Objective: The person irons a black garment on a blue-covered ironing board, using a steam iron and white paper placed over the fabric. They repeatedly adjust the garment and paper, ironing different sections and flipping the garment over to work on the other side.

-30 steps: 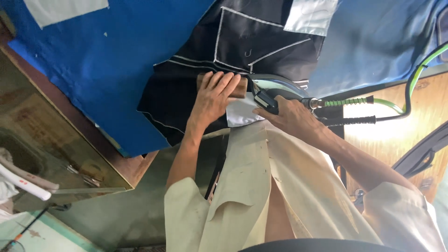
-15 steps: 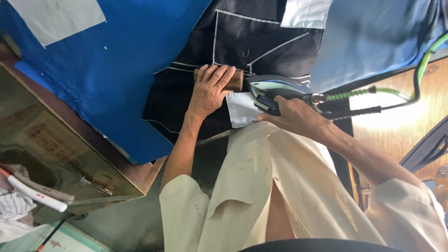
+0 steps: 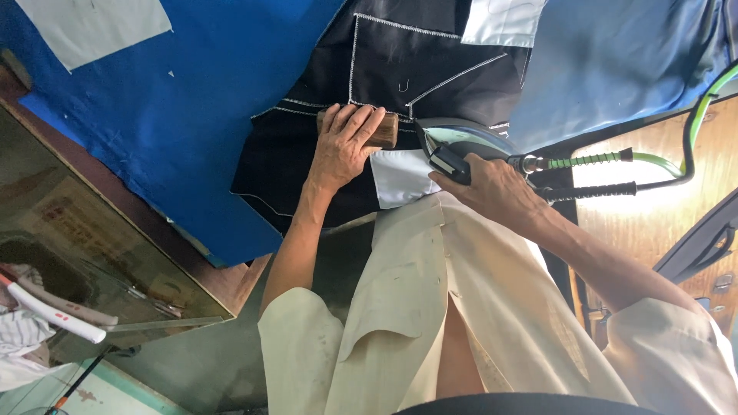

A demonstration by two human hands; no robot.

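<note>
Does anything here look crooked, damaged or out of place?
Nothing stands out. The dark garment lies flat on the blue cloth, the left hand presses a wooden block on it, and the right hand holds the iron beside it.

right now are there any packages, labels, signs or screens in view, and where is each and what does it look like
No packages, signs or screens that can be made out.
Pale patch: top left on the blue cloth, a blank light rectangle; whether it is a label cannot be told.
Pale panel: top edge of the black garment, light blue-white, blank.
White piece: between the left hand and right hand, plain.
</note>
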